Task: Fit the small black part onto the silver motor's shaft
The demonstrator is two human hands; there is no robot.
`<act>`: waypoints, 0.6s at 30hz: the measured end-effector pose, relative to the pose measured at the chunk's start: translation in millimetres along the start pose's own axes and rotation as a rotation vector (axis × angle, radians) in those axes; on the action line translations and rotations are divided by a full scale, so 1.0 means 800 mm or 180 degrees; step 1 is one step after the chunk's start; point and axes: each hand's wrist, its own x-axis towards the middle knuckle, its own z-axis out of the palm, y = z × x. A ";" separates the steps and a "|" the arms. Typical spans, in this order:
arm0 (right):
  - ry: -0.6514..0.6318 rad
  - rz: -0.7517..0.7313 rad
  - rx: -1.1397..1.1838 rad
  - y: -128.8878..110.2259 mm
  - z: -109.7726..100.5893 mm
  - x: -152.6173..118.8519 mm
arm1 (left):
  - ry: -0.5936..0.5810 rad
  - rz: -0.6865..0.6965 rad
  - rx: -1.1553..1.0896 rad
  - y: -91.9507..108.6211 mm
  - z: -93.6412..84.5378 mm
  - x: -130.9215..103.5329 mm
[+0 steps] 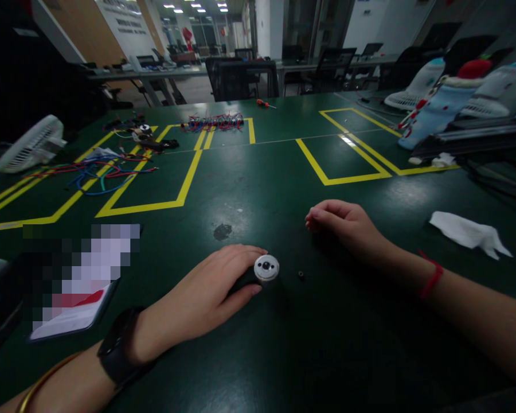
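One tiny dark piece (301, 275) lies loose on the surface (258, 189), just right of the metal cylinder (266, 267); prob. the main risk, IMO, as a careless sweep of either hand could flick it off or lose it vs. the dark green. The cylinder could tip or twist too, e.g. if the grip slackens, since the thumb & fingers only wrap its L side. Re position: cylinder is at the L hand's (212, 281) fingertips, roughly upright, holed end up; can't tell if its base touches down. L hand holds it. R hand (341, 221) is beyond & to the right, well apart, fingers curled in; can't tell if it's pinching anything.
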 end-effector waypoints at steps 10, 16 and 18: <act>-0.0232 -0.0306 -0.0747 0.000 -0.001 -0.002 | 0.0078 0.0042 0.0025 -0.001 0.001 -0.002; -0.1866 -0.1182 -0.2098 -0.021 -0.008 -0.010 | 0.0007 -0.0001 -0.0007 -0.001 0.001 -0.001; -0.2025 -0.1384 -0.2463 -0.023 -0.006 -0.013 | -0.0031 -0.0032 -0.0004 -0.001 0.001 -0.001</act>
